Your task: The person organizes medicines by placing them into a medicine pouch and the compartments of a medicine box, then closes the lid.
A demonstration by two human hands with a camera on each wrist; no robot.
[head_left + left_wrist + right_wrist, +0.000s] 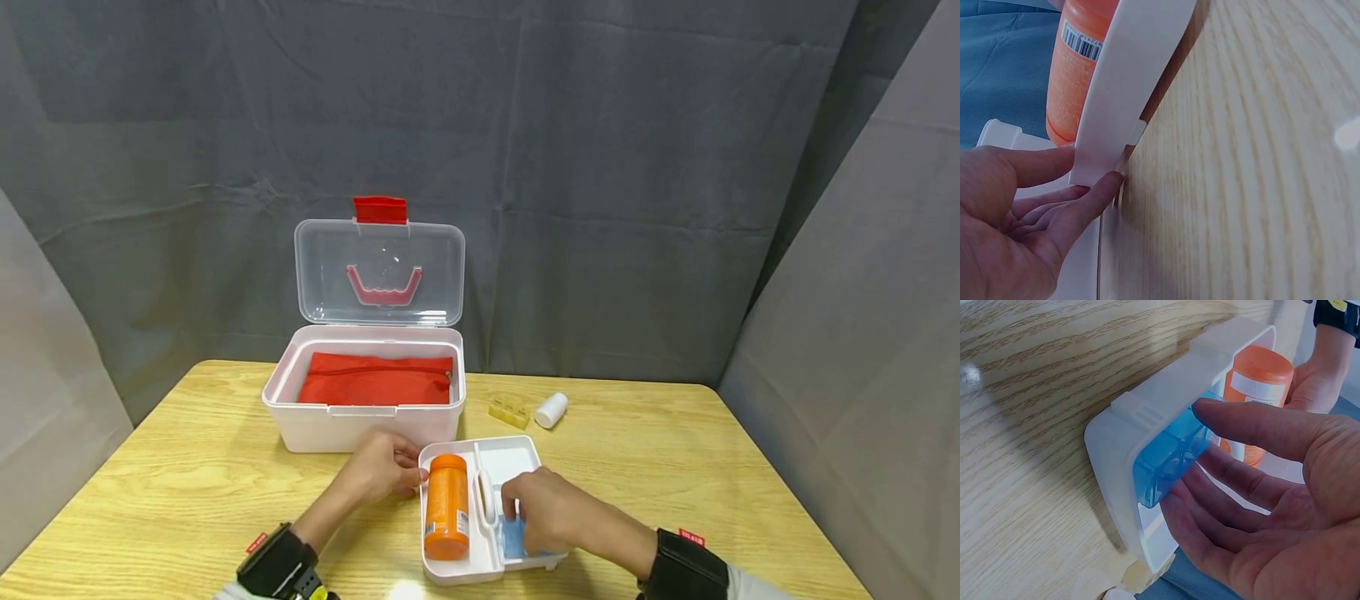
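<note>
A white divided tray (512, 457) sits on the table in front of me in the head view. My left hand (384, 468) pinches its left edge, thumb on the wall and fingers against the outer side. Lying in the tray's left compartment is an orange bottle (447, 510) with a barcode label. My right hand (551, 510) reaches into the right compartment and grips a translucent blue pill box (1169, 453), with the thumb along one side and the fingers along the other. Part of the pill box is hidden behind that hand in the head view.
Behind the tray to the left stands a white box (363, 427), its clear lid (322, 275) raised, with a red zipped pouch (375, 385) inside. A yellow pill box (509, 412) and a small white bottle (551, 411) lie beyond the tray. Grey curtains (600, 208) hang behind the table.
</note>
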